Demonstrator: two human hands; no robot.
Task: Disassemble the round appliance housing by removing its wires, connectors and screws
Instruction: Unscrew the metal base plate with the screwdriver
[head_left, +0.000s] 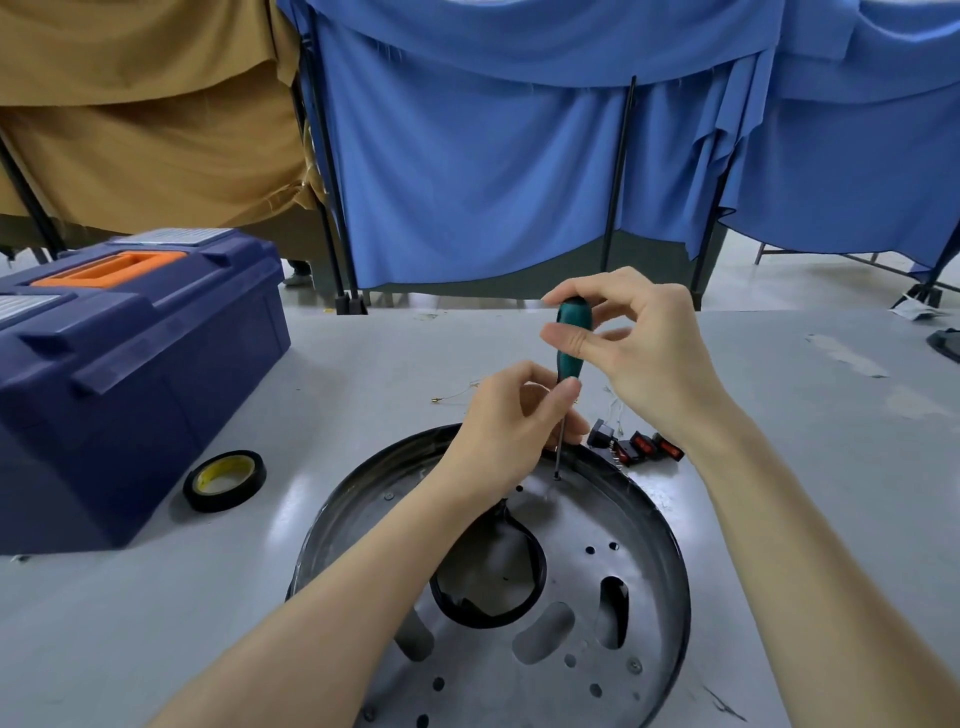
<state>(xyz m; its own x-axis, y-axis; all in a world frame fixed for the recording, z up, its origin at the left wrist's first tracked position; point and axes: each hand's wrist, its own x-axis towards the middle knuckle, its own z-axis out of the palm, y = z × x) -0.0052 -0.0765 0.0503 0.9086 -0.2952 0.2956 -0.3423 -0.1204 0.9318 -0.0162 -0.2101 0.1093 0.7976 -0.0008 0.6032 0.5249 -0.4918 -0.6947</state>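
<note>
- Head view, task's thing: the round housing (670, 571) lies open side up on the grey table (831, 467), lower centre of the frame, under both forearms.
- Right hand (639, 343), centre of the frame: thumb and fingertips curled in a pinch on the top of the green screwdriver (571, 338).
- Left hand (509, 421), just below it: fingers curled round the foot of the handle and the shaft (steadying it, I judge).
- Key relation: the driver's long axis stands near upright. Its tip meets a screw (557, 477) straight below the fingers, at the housing's far side, just inside the rim. Both hands are on the tool, and the left is nearer the screw. I judge the next move is a twist about that axis (tip seating too small to confirm).
- Containers: the housing holds a black loop (488, 582) at its middle. The blue toolbox (130, 389), left of the frame, has its lid closed, so its contents are hidden.
- Outside the housing: a tape roll (224, 480) to the left, and red rocker switches (641, 447) just beyond the far rim.
</note>
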